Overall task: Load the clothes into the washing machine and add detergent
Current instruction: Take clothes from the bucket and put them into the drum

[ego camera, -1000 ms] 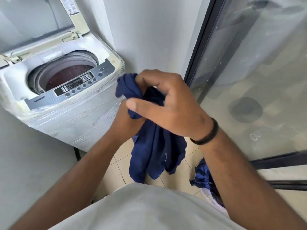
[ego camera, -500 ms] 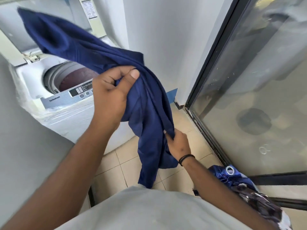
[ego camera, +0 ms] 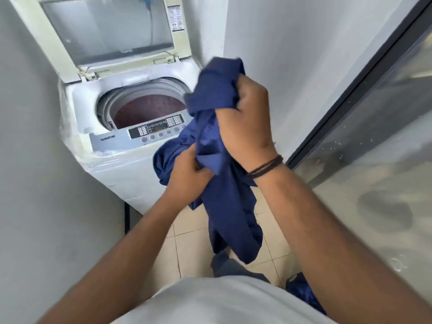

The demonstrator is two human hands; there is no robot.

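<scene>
Navy cloth, a bunched garment [ego camera: 224, 206], hangs in the air in front of the washing machine [ego camera: 121, 160], just right of its control panel [ego camera: 140, 136] and above the tiled floor [ego camera: 187, 244]. Half a second ago it was flung out long over the open drum with the left hand high and the right hand low; now it is gathered into a wad and the hands have swapped heights. The right hand [ego camera: 245, 122] is uppermost, fist curled tight round the garment's top bunch, a dark band at its wrist. The left hand [ego camera: 189, 169] sits lower and just beside it, fingers pinching a fold at mid-length. The garment's tail drops below both hands. The lid [ego camera: 109, 26] stands upright, and the drum [ego camera: 147, 108] shows reddish inside. More dark blue laundry [ego camera: 301, 291] lies on the floor at lower right.
</scene>
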